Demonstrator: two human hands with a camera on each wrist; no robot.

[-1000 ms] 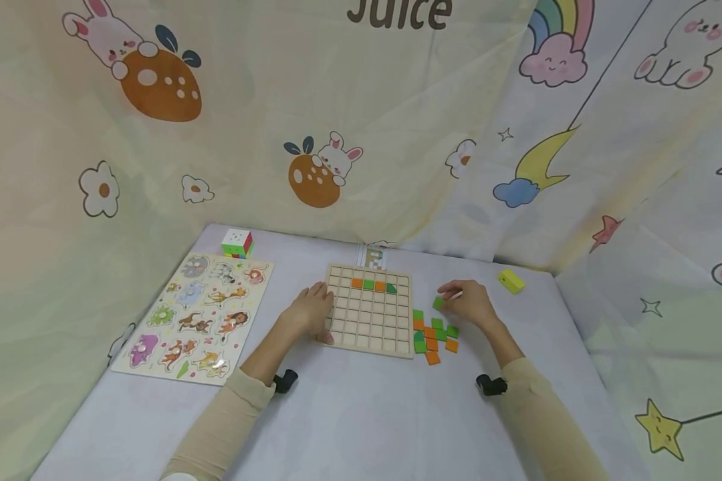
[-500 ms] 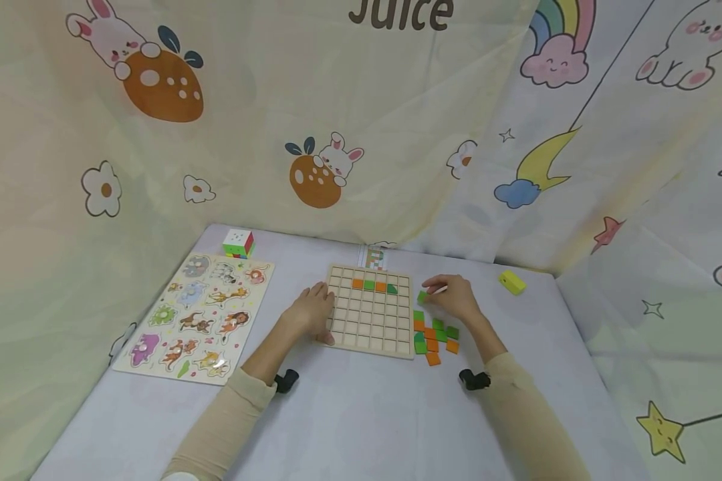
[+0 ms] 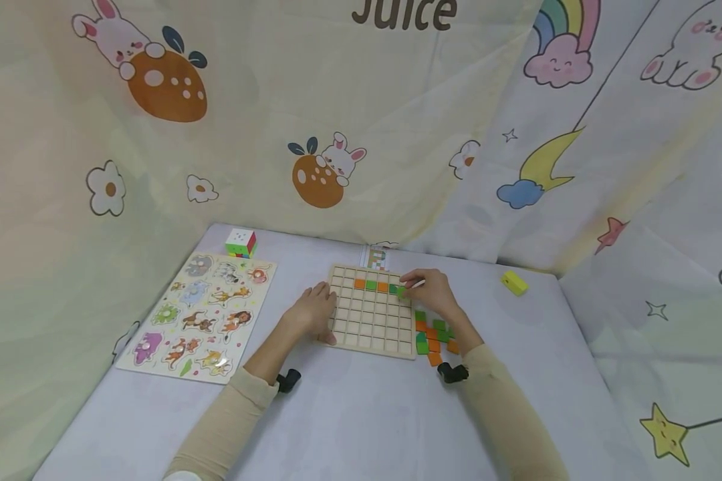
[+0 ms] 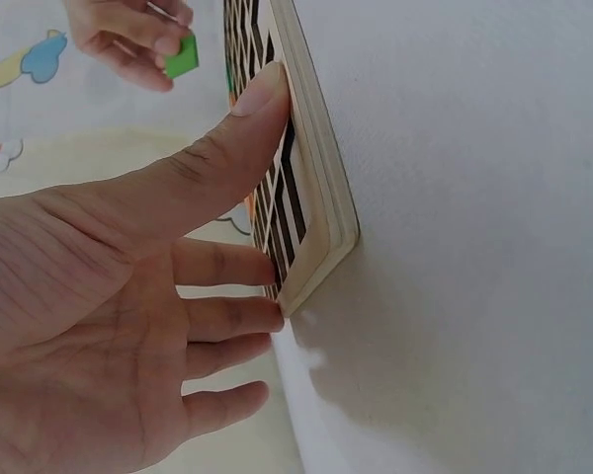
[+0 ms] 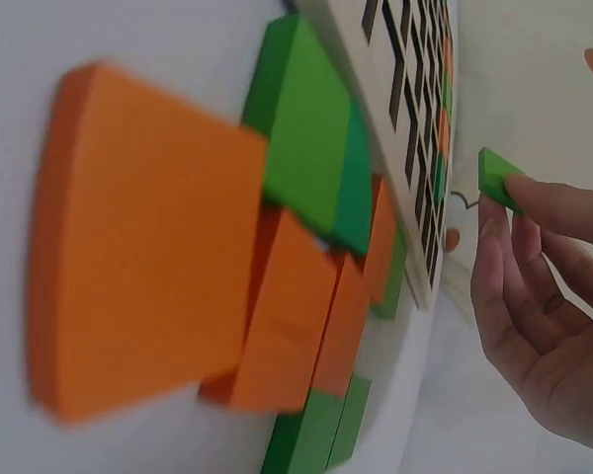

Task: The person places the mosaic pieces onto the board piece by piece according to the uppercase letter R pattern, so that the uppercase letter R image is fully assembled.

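A wooden grid board lies on the table. My left hand rests against its left edge. In the left wrist view the thumb lies over the board's rim and the other fingers are fairly straight. My right hand pinches a green square tile between thumb and fingers, above the board's upper right part. One row near the far side holds an orange tile, a green tile, another orange tile and a two-tone green tile.
Loose orange and green tiles lie just right of the board. A printed pattern card lies behind it. An animal puzzle board and a puzzle cube are on the left. A yellow block sits at the right.
My right hand has moved left with the green tile, from beyond the loose tiles to over the board's right side. My left hand has stayed on the board's edge.
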